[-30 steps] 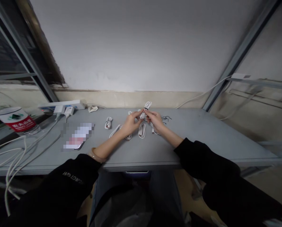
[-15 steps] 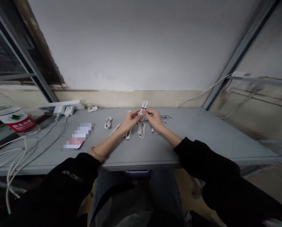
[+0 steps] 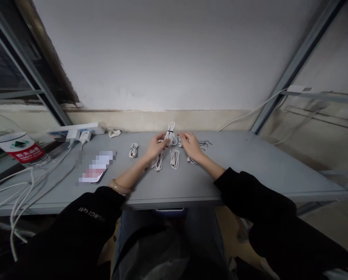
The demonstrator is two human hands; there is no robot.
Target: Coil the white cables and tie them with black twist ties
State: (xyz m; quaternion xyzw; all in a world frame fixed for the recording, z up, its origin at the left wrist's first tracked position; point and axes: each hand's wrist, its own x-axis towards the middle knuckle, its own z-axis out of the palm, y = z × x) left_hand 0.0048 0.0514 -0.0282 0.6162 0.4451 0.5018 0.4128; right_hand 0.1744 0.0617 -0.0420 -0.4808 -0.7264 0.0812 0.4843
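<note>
A coiled white cable (image 3: 171,132) with a black tie round its middle stands up in the fingers of my left hand (image 3: 157,147), which is closed on it. To its right, my right hand (image 3: 190,146) is apart from that cable, its fingers curved over the table; whether they touch the white coil behind them is hard to see. Below the hands lie a white cable bundle (image 3: 174,159) and another bundle (image 3: 159,161). A further coiled cable (image 3: 133,150) rests off to the left. Part of a white cable (image 3: 190,160) shows under my right wrist.
Thin black ties (image 3: 204,145) lie right of my right hand. A phone (image 3: 99,171), its screen blurred, is on the grey table (image 3: 250,167). At the left stand a large water bottle (image 3: 19,149) and a power strip (image 3: 92,128) with plugged-in chargers and trailing cables.
My right hand has let go of the tied cable and drawn slightly away. My left hand has carried the cable a little to the left.
</note>
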